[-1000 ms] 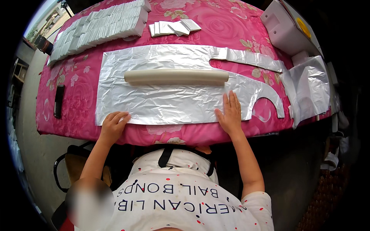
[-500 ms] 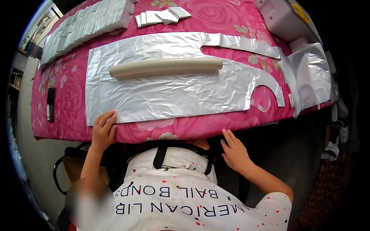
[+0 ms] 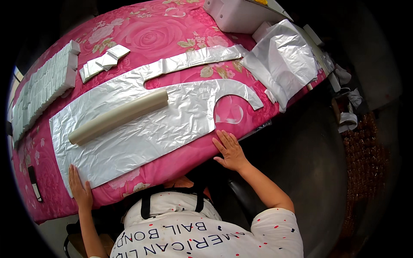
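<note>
We kept both hands spread flat, left hand (image 3: 80,189) on the corner of the silver cut sheet (image 3: 142,129) and right hand (image 3: 230,150) at its near edge, smoothing it across the pink floral surface (image 3: 142,36) beneath the cream roll (image 3: 118,116)

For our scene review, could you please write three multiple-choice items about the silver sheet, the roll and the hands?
1. Where does the cream roll lie?
A. on the silver sheet
B. on the floor
C. in the left hand

2. What colour is the table cloth?
A. blue striped
B. pink with roses
C. plain white

3. How is the right hand?
A. clenched around scissors
B. gripping the roll
C. open, flat at the table's near edge

Key: 1 A, the roll rests across the sheet; 2 B, pink floral print shows; 3 C, fingers spread, nothing held.
</note>
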`<control>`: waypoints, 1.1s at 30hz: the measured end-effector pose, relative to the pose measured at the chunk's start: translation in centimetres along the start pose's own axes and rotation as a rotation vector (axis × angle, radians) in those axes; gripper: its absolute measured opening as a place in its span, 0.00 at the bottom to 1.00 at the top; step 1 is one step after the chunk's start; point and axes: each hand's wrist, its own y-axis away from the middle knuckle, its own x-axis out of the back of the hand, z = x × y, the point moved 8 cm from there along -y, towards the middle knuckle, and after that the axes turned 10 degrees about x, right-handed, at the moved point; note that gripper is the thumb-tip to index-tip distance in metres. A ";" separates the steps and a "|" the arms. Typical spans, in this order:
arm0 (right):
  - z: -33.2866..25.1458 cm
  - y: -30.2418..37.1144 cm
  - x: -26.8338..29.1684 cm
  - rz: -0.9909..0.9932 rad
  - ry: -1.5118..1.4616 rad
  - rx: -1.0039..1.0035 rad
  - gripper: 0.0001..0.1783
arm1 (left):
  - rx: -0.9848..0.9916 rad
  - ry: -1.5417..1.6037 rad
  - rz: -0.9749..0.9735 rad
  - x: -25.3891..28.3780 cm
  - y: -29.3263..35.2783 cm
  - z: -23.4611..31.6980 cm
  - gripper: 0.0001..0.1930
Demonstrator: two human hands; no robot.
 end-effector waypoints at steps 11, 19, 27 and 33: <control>20.6 17.7 1.6 0.259 0.016 -1.399 0.33 | 0.003 -0.005 0.001 0.0 0.4 -0.6 0.29; 20.4 9.7 7.0 0.486 0.073 -1.022 0.25 | 0.069 0.025 -0.043 0.0 0.3 -0.1 0.29; 34.7 20.3 10.1 0.581 0.083 -1.349 0.20 | 0.026 -0.117 0.068 1.6 1.6 1.3 0.28; 43.1 22.2 8.9 0.419 0.098 -1.402 0.20 | 0.047 -0.203 -0.043 1.7 4.3 3.4 0.28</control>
